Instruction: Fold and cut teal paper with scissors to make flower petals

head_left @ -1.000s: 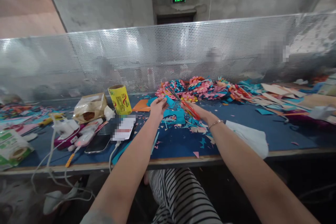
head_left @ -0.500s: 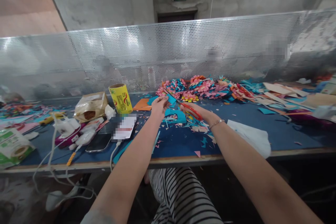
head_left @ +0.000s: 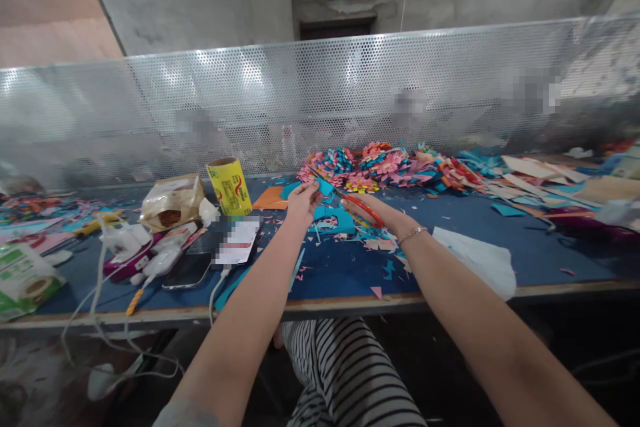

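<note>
My left hand (head_left: 304,200) pinches a small piece of blue paper (head_left: 327,188) above the middle of the table. My right hand (head_left: 375,209) grips red-handled scissors (head_left: 367,208), their blades pointing up and left against the blue paper. Just beneath lies a larger blue paper sheet (head_left: 334,221) with cut-outs, among small pink, blue and yellow scraps. Behind my hands are piled pink, blue and orange paper flowers (head_left: 385,165). How far the blades are apart is too small to tell.
An orange sheet (head_left: 271,198), a yellow cardboard tube (head_left: 230,188), a brown package (head_left: 173,201), a phone (head_left: 187,271) and cables lie left. On the right are a white sheet (head_left: 475,260) and paper strips (head_left: 540,177). A perforated metal screen (head_left: 280,93) stands behind.
Both hands hold nearly the same place, still on the blue paper and the scissors. The scissors' handles have shifted very slightly left.
</note>
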A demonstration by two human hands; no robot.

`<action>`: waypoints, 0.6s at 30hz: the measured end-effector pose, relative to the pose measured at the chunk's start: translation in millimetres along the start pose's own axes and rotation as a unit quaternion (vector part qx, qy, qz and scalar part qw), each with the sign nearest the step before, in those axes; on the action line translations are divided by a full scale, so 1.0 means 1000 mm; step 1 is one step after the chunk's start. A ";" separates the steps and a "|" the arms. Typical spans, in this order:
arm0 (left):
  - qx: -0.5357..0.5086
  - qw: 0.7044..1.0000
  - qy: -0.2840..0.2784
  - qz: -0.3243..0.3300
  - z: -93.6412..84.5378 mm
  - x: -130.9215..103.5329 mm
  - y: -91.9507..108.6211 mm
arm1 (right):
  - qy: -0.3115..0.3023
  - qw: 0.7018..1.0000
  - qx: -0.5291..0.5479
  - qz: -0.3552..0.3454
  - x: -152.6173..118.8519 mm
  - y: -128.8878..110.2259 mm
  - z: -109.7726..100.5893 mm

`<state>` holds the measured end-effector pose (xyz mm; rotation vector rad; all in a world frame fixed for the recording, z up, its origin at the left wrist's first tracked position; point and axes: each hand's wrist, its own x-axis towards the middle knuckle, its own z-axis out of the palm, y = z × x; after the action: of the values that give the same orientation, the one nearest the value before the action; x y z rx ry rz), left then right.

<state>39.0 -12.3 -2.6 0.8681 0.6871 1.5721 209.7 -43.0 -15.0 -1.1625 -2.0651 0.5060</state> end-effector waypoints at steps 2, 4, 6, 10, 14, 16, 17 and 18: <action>-0.008 1.000 0.001 -0.003 0.000 0.000 0.000 | -0.021 1.000 -0.010 0.004 0.001 0.000 -0.001; -0.013 1.000 0.003 -0.008 0.000 0.000 0.000 | -0.017 0.999 -0.029 0.010 0.002 -0.001 -0.001; -0.011 1.000 0.004 -0.012 0.000 0.000 0.000 | -0.014 0.999 -0.044 0.012 0.002 -0.002 0.000; 0.001 1.000 0.005 -0.012 0.000 0.000 0.000 | -0.008 0.998 -0.068 0.008 0.004 -0.003 0.000; 0.030 0.999 0.004 -0.010 -0.002 0.001 -0.001 | 0.060 0.984 -0.155 0.064 0.012 0.009 -0.004; 0.050 0.999 0.009 -0.004 -0.003 0.002 -0.002 | 0.085 0.969 -0.198 0.119 0.014 0.019 -0.009; 0.057 0.998 0.010 0.001 -0.004 0.002 -0.003 | 0.100 0.960 -0.216 0.150 0.015 0.024 -0.012; 0.062 0.998 0.010 0.006 -0.004 0.002 -0.003 | 0.107 0.950 -0.235 0.177 0.014 0.029 -0.014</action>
<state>37.3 -9.7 -6.8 0.9517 0.8016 1.5638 232.1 -15.5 -18.5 -1.8009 -1.8421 0.0340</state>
